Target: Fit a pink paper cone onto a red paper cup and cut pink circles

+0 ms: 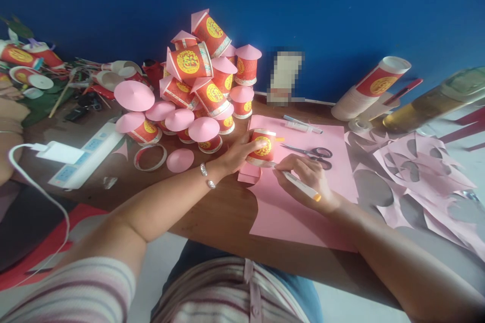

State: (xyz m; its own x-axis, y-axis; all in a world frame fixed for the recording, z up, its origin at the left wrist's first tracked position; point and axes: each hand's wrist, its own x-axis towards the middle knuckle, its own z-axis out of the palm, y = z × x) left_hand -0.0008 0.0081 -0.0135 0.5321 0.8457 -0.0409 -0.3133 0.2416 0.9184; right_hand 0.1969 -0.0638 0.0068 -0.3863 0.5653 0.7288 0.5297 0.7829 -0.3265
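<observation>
Blue wall (151, 0) backs a brown worktop (215, 212), where a pink sheet (303, 222) lies under the work. The left hand (240, 154) has its fingers curved part-way round a red cup (262, 147), thumb across its yellow emblem. The cup is just above or on the sheet's left part; I cannot tell whether it rests there. The right hand (308, 179) has its fingers closed round a marker (301, 185), yellow end outward, the other end near the cup's lower edge; whether they touch is hidden.

Should the cup turn under that one-sided hold, the marker could skid over the print or onto the sheet. Too hard a squeeze might dent the thin wall, and a damp line could smear under a fingertip. Scissors (297, 149) lie open just beyond the right hand, so a careless reach could snag them. The cone-topped cups (188, 60) are heaped at slants, some on others; a knock from the left arm could bring them down.
</observation>
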